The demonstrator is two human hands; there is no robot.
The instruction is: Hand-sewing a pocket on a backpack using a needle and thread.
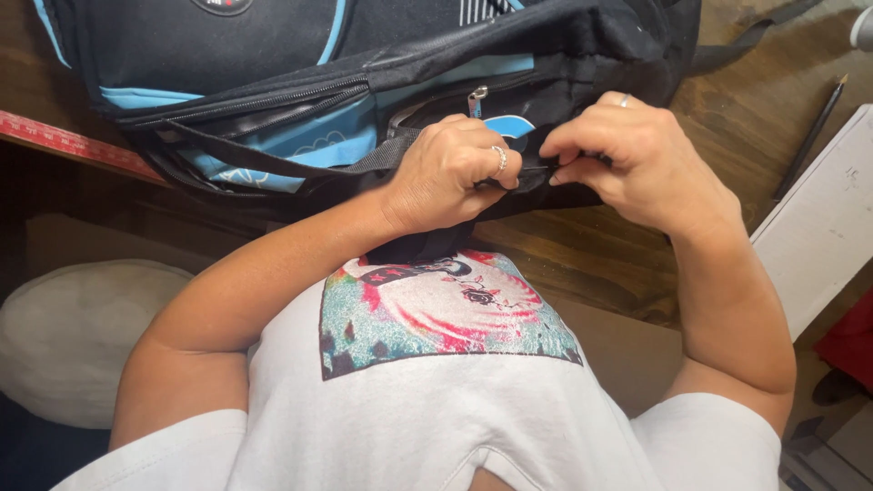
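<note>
Nearest the camera, the person's white shirt (436, 400) with its bright printed picture is filling the lower frame, and both bare forearms are reaching up from it toward the table edge. The left hand (455, 173), wearing a ring, is curling its fingers tight around a fold of black fabric at the near edge of the backpack (300, 82), seemingly bracing the cloth so it is not sliding. The right hand (627, 155), also ringed, is pinching that same black edge just beside the left, thumb and fingertips pressing together on something small there; whether that is a zipper pull is hidden by the fingers. The two hands are almost touching, probably so the fabric between them is staying taut. The backpack, black with light blue panels, is lying on the brown wooden table (737, 109) with its near edge hanging toward the person's chest, and a metal zipper tab (476, 95) is dangling just above the left knuckles. Farther right, a pencil (809, 136) is lying on the wood beside a white box (818, 227), and a red ruler (64, 141) is running along the table's left edge.
</note>
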